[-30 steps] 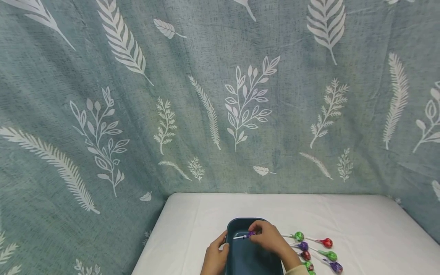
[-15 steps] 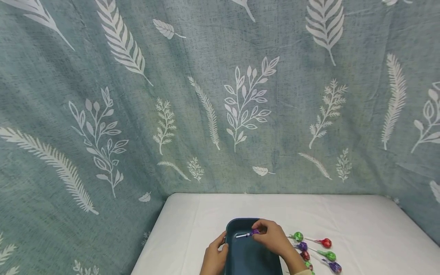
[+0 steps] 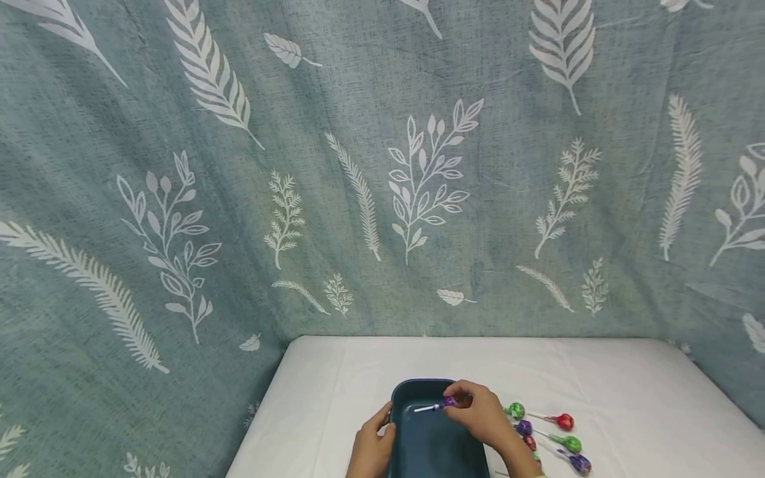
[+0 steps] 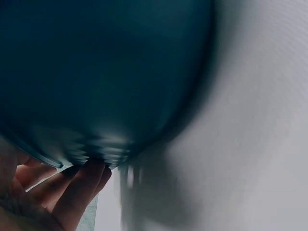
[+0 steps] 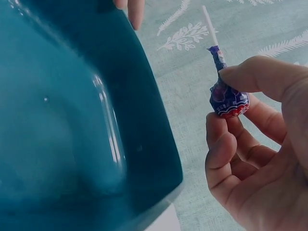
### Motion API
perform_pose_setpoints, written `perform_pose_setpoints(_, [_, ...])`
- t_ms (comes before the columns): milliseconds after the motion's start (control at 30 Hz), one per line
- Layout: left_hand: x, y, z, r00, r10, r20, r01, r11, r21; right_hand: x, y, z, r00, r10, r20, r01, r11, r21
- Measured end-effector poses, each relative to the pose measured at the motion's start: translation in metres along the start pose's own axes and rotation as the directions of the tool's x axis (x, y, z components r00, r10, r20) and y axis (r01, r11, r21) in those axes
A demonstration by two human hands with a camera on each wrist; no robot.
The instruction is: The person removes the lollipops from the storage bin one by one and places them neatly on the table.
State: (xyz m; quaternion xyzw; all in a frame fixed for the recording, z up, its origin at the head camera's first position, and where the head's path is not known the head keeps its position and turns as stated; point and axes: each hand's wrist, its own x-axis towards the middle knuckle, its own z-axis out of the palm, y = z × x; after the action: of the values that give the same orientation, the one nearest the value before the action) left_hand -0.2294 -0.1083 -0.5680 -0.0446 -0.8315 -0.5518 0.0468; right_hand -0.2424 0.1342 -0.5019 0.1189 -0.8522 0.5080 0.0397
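My right hand (image 3: 481, 417) pinches a lollipop (image 5: 226, 98) in a purple wrapper by its candy head. Its white stick (image 5: 210, 26) points away from the palm in the right wrist view, and to the left in the head view. In the head view the lollipop overlaps the upper part of a dark blue tray (image 3: 439, 455) with rounded corners. At the tray's left side, my left hand (image 3: 372, 448) grips the rim. From the left wrist, the fingers (image 4: 79, 195) press against the tray's outer wall.
On the white tabletop (image 3: 335, 405) right of the tray lie several wrapped lollipops, among them a red one (image 3: 564, 421), a green one (image 3: 572, 443) and a purple one (image 3: 580, 463). My right forearm partly covers others. A leaf-patterned curtain (image 3: 358, 199) hangs behind.
My right hand, with the purple lollipop, has shifted slightly right and upward over the tray. The left hand keeps its hold on the tray's side.
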Motion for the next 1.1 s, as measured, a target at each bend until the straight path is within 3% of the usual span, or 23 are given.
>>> perform_pose_setpoints(533, [0.0,0.003,-0.002,1.0,-0.017,0.012,0.017,0.999,0.033,-0.018,0.004,-0.019,0.99,0.052,-0.134,-0.052,0.999,-0.003])
perform_pose_setpoints(733, [0.001,0.002,-0.001,1.0,-0.013,0.006,0.013,0.999,0.042,-0.024,0.009,-0.026,0.985,0.063,-0.16,-0.064,0.998,0.001])
perform_pose_setpoints(1100, [0.0,0.003,-0.001,1.0,-0.022,0.013,0.021,0.999,0.04,-0.032,0.018,-0.038,0.972,0.153,-0.179,-0.161,0.987,-0.03])
